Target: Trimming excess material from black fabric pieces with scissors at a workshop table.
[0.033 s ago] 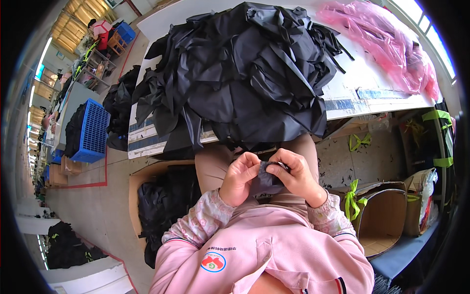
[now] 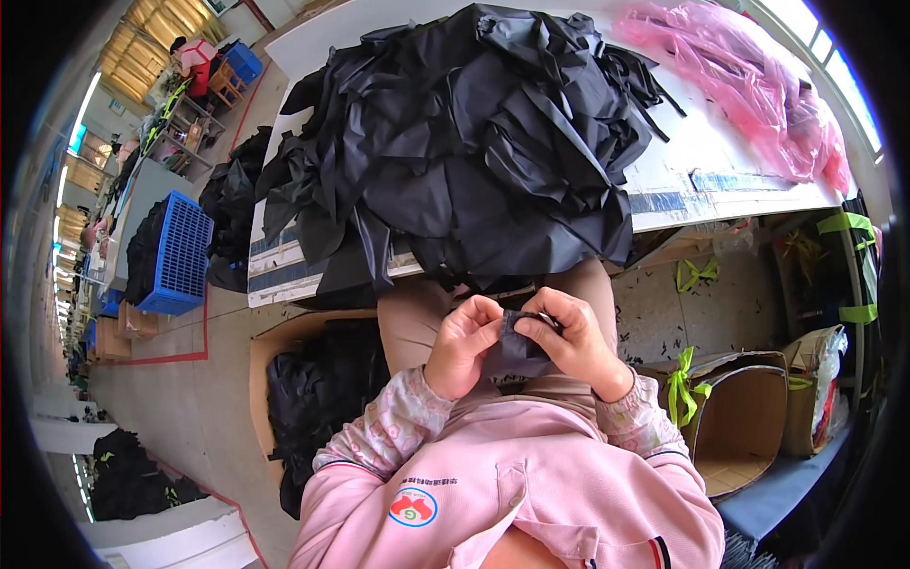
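Note:
I sit with both hands raised over my lap, just below the table edge. My left hand (image 2: 464,346) and my right hand (image 2: 573,341) pinch a small piece of black fabric (image 2: 517,356) between them, fingers closed on its upper edge. My pink sleeves come in from the lower edge. A large heap of black fabric pieces and straps (image 2: 474,142) lies on the white table (image 2: 720,161) right in front of my hands, some of it hanging over the near edge.
Crumpled pink plastic (image 2: 758,85) lies at the table's far right. A cardboard box of black fabric (image 2: 322,398) stands at my left, an open cardboard box (image 2: 749,427) at my right. A blue crate (image 2: 175,256) stands further left. Another person (image 2: 194,57) works far off.

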Demonstrator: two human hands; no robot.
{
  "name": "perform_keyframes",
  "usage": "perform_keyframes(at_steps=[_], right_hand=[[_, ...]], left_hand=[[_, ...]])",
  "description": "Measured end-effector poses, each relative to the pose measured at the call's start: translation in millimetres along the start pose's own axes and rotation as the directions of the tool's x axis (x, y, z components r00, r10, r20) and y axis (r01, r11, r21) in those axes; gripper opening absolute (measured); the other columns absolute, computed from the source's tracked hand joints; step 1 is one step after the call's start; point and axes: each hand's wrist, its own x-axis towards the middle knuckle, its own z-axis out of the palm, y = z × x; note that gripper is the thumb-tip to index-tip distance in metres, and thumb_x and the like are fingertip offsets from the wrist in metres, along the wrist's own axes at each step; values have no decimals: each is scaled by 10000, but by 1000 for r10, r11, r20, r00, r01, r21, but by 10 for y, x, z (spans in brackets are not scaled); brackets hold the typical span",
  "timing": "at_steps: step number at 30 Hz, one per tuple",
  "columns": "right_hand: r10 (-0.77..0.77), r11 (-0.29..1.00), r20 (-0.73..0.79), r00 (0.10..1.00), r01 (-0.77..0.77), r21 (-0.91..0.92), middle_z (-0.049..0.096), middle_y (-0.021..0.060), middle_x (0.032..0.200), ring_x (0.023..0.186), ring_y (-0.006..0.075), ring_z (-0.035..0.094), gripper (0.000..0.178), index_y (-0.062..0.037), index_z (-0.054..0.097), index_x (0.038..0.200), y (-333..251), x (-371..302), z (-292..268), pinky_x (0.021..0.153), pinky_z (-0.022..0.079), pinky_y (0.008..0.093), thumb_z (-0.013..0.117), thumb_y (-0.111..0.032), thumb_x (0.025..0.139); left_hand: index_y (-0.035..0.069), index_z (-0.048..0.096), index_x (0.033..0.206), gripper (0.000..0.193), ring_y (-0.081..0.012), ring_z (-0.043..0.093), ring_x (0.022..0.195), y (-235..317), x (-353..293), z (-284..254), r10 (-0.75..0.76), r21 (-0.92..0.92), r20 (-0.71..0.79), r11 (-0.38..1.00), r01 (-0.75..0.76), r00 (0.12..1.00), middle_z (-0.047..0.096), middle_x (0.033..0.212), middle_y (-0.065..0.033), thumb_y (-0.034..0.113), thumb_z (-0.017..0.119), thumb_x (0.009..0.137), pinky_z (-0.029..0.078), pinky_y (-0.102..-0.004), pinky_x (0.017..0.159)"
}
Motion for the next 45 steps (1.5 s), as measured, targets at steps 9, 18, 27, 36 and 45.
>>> perform_keyframes(at_steps=[9,18,27,36,45], right_hand=[[52,997,-79,995,-56,-53,557,99,682,600,178,521,153,22,590,811,-97,16,4,560,429,302,687,-95,826],[161,916,114,980,-192,352,615,-5,797,726,63,537,122,-2,619,920,13,62,-67,651,446,230,698,-29,830],[171,808,138,975,-219,547,601,-4,924,837,69,543,188,-15,592,991,128,69,74,748,453,225,678,2,825],[162,986,43,986,-163,35,548,15,797,699,102,526,258,-7,570,974,-47,-133,-2,634,438,232,642,-247,917],[358,691,282,890,-455,562,474,-59,601,497,17,412,256,-54,544,868,-105,-204,170,437,317,190,606,-290,945]], left_hand=[[-28,598,1083,206,-91,562,984,203,-109,115,-41,421,0,906,37,999,588,980,-14,10,613,881,474,-239,844],[-23,658,989,175,-119,557,1012,224,-57,41,-5,457,128,888,-55,992,557,1079,-44,-74,643,822,461,-240,860],[-15,647,933,151,-117,559,963,163,-10,135,155,336,221,915,-225,963,580,1071,-53,-102,628,811,451,-238,820],[-58,596,869,79,-101,546,852,164,-15,38,425,616,40,702,-358,904,561,956,-59,-113,613,815,426,-211,770],[-64,638,911,109,-149,586,876,135,-39,112,437,673,1,665,-324,899,604,978,-94,-101,637,809,456,-256,782]])
